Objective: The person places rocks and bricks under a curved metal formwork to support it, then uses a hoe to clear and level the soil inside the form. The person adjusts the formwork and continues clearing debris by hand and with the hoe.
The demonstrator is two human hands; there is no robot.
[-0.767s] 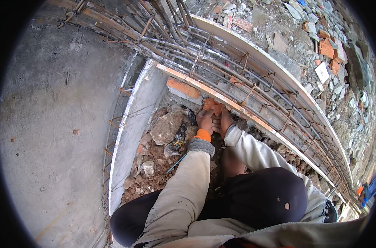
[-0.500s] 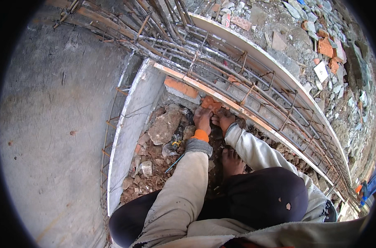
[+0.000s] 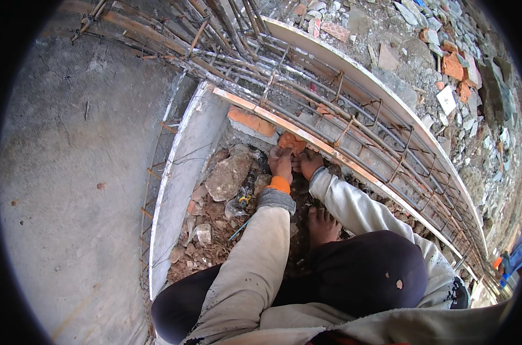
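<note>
Below the near formwork board (image 3: 307, 135), my left hand (image 3: 281, 162) and my right hand (image 3: 310, 163) are close together, fingers bent inward and meeting. Both hands look closed, but whatever is between the fingertips is hidden or too small to name. Just beyond them sits a broken orange brick piece (image 3: 292, 141), wedged against the board's underside. Left of it, a longer orange brick (image 3: 251, 122) rests on grey mortar. By my left wrist, which has an orange cuff, a dark tool with yellow markings (image 3: 247, 190) lies on the rubble.
A steel rebar cage (image 3: 353, 123) runs between the near board and an outer board (image 3: 387, 89). A pale upright board (image 3: 177, 167) stands at left, beside a concrete surface (image 3: 77, 201). Rubble (image 3: 206, 215) and a big stone (image 3: 226, 177) lie near my bare foot (image 3: 324, 225).
Both hands have shifted very slightly, drawing a little back from the broken brick piece. The brick piece shows slightly more; the rest looks the same.
</note>
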